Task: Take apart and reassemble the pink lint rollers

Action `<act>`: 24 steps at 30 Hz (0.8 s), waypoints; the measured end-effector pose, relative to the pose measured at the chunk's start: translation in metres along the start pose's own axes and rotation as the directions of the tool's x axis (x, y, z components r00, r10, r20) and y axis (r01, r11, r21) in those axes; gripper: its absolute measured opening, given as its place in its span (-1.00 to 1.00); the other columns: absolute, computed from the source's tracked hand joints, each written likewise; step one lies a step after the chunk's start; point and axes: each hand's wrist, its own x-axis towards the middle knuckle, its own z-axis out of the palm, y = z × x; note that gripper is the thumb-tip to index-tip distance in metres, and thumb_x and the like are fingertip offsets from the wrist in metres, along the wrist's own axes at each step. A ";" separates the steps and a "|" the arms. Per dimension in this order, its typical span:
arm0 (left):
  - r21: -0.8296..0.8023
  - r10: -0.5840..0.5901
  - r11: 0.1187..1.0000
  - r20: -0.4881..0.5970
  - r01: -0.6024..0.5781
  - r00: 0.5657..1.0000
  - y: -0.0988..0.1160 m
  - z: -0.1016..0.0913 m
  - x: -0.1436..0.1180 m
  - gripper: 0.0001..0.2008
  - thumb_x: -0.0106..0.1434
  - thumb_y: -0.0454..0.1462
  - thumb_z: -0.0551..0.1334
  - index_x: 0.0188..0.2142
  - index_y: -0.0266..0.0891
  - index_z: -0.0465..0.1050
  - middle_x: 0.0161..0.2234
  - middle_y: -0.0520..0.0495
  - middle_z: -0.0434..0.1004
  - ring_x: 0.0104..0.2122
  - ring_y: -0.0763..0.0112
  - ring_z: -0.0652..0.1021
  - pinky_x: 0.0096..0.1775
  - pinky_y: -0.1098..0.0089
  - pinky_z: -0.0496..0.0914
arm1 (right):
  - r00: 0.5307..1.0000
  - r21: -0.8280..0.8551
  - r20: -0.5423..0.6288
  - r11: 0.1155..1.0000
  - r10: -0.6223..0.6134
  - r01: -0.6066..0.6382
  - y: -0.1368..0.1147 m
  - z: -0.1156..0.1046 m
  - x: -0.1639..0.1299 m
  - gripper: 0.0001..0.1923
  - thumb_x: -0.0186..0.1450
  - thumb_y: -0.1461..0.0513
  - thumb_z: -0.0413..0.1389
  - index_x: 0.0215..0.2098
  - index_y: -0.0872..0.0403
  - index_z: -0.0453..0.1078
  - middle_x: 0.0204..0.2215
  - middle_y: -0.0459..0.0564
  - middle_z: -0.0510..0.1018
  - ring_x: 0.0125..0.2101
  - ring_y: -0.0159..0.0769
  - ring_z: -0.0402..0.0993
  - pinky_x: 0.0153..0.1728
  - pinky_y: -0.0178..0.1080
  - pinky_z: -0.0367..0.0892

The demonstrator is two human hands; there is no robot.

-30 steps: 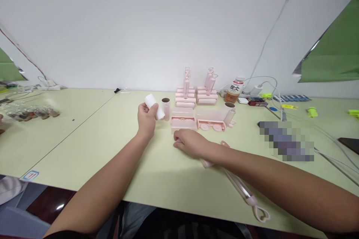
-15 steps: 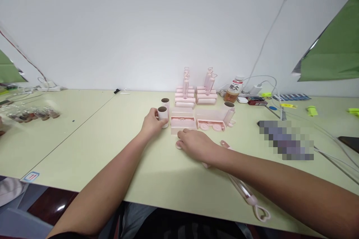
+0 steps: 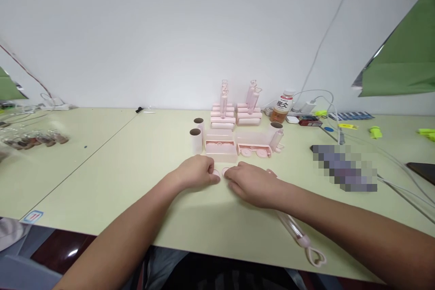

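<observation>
Low over the table, my left hand (image 3: 195,172) is curled, thumb and fingers closed on a small pale pink disc (image 3: 216,173). Close by on the right, my right hand (image 3: 253,183) has its bent fingertips on a second pale disc (image 3: 224,171). Just beyond both hands stands an open pink box (image 3: 220,152) with clear plastic sides. Beside it, a longer pink case (image 3: 254,151) shows two round shapes inside. A clear tube with a pink heart-shaped handle (image 3: 302,240) lies partly hidden under my right forearm.
White tubes with brown insides (image 3: 195,143) stand left of the boxes; another tube (image 3: 276,125) stands right. Stacked pink boxes (image 3: 222,121) bear upright heart-topped tubes (image 3: 223,103). A drink bottle (image 3: 282,108), cables and a blurred-out object (image 3: 343,167) are at right. Bagged items (image 3: 34,138) lie far left.
My left hand has let go of the front white tube and come down and right to a disc. My right hand has shifted slightly right and down.
</observation>
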 end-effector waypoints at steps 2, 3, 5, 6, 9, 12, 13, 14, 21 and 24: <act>0.042 0.023 0.999 -0.017 -0.023 1.000 0.001 0.008 0.003 -0.76 0.10 -0.08 0.25 -0.46 -0.17 0.30 -0.45 0.03 0.50 -0.47 0.34 0.47 -0.51 0.39 0.17 | 0.999 0.035 0.006 0.999 0.035 -0.035 0.002 -0.001 0.001 -0.81 0.35 0.24 -0.06 -0.25 0.05 0.39 -0.28 0.08 0.51 -0.20 -0.12 0.44 -0.50 -0.29 0.00; 0.069 0.045 0.997 -0.039 -0.042 0.998 0.002 0.012 0.004 -0.79 0.12 -0.09 0.23 -0.43 -0.17 0.32 -0.42 0.02 0.52 -0.45 0.32 0.48 -0.50 0.39 0.17 | 0.999 0.050 0.010 0.998 0.047 -0.047 0.003 0.000 0.002 -0.80 0.35 0.24 -0.07 -0.23 0.05 0.40 -0.28 0.09 0.50 -0.20 -0.12 0.44 -0.50 -0.29 -0.01; 0.142 0.115 0.984 -0.078 -0.103 0.990 0.005 0.017 0.004 -0.83 0.21 -0.12 0.16 -0.36 -0.16 0.34 -0.37 -0.01 0.55 -0.41 0.28 0.51 -0.48 0.38 0.18 | 0.998 0.082 0.012 0.995 0.061 -0.062 0.006 0.002 0.003 -0.76 0.34 0.27 -0.09 -0.19 0.03 0.42 -0.26 0.09 0.50 -0.23 -0.13 0.45 -0.50 -0.30 0.00; 0.178 0.152 0.975 -0.081 -0.135 0.985 0.007 0.019 0.004 -0.83 0.24 -0.13 0.12 -0.32 -0.16 0.35 -0.36 -0.03 0.56 -0.40 0.26 0.52 -0.48 0.37 0.18 | 0.998 0.102 0.011 0.993 0.063 -0.064 0.007 0.003 0.004 -0.73 0.33 0.29 -0.09 -0.16 0.01 0.43 -0.25 0.08 0.50 -0.24 -0.14 0.46 -0.50 -0.31 0.00; 0.267 0.216 0.944 -0.056 -0.193 0.975 0.012 0.025 0.001 -0.80 0.30 -0.15 0.07 -0.18 -0.19 0.35 -0.32 -0.09 0.59 -0.37 0.19 0.55 -0.47 0.35 0.21 | 0.999 0.145 -0.029 0.989 0.026 -0.022 0.010 0.004 0.003 -0.70 0.30 0.32 -0.08 -0.13 0.00 0.45 -0.25 0.06 0.52 -0.25 -0.17 0.45 -0.46 -0.30 0.05; 0.341 0.234 0.917 -0.044 -0.206 0.971 0.017 0.030 0.000 -0.73 0.34 -0.17 0.04 -0.03 -0.19 0.31 -0.31 -0.11 0.60 -0.34 0.15 0.58 -0.43 0.34 0.26 | 0.988 0.112 -0.151 0.994 0.011 0.006 0.016 -0.002 -0.006 -0.77 0.28 0.33 -0.05 -0.24 0.08 0.44 -0.31 0.06 0.53 -0.27 -0.19 0.42 -0.40 -0.27 0.10; 0.360 0.243 0.908 -0.037 -0.214 0.969 0.018 0.031 0.001 -0.73 0.36 -0.18 0.02 -0.01 -0.18 0.31 -0.32 -0.11 0.60 -0.34 0.15 0.58 -0.43 0.34 0.26 | 0.981 0.095 -0.192 0.995 0.030 -0.012 0.019 -0.006 -0.011 -0.80 0.29 0.32 -0.05 -0.30 0.09 0.42 -0.35 0.05 0.53 -0.30 -0.20 0.40 -0.39 -0.26 0.11; 0.373 0.251 0.900 -0.026 -0.224 0.968 0.018 0.031 0.002 -0.73 0.37 -0.19 0.01 -0.02 -0.17 0.32 -0.33 -0.10 0.60 -0.35 0.15 0.58 -0.43 0.34 0.26 | 0.974 0.083 -0.217 0.995 0.064 -0.047 0.022 -0.010 -0.017 -0.80 0.31 0.29 -0.06 -0.37 0.09 0.39 -0.40 0.03 0.52 -0.35 -0.23 0.39 -0.41 -0.26 0.10; 0.349 0.280 0.903 -0.035 -0.250 0.959 0.014 0.029 0.011 -0.75 0.40 -0.19 -0.01 -0.25 -0.17 0.41 -0.32 -0.07 0.57 -0.36 0.26 0.55 -0.45 0.36 0.21 | 0.953 0.029 0.096 0.956 0.288 -0.292 0.043 -0.016 -0.056 -0.43 0.30 -0.14 -0.04 -0.67 0.07 0.12 -0.68 -0.07 0.34 -0.65 -0.36 0.14 -0.58 -0.24 -0.10; 0.314 0.283 0.916 -0.059 -0.251 0.957 0.010 0.028 0.015 -0.75 0.40 -0.19 0.00 -0.26 -0.18 0.43 -0.30 -0.06 0.56 -0.36 0.30 0.54 -0.43 0.36 0.22 | 0.961 0.045 0.164 0.972 0.222 -0.232 0.049 -0.007 -0.061 -0.44 0.24 -0.15 0.03 -0.68 0.07 0.14 -0.69 -0.09 0.30 -0.65 -0.38 0.11 -0.58 -0.25 -0.12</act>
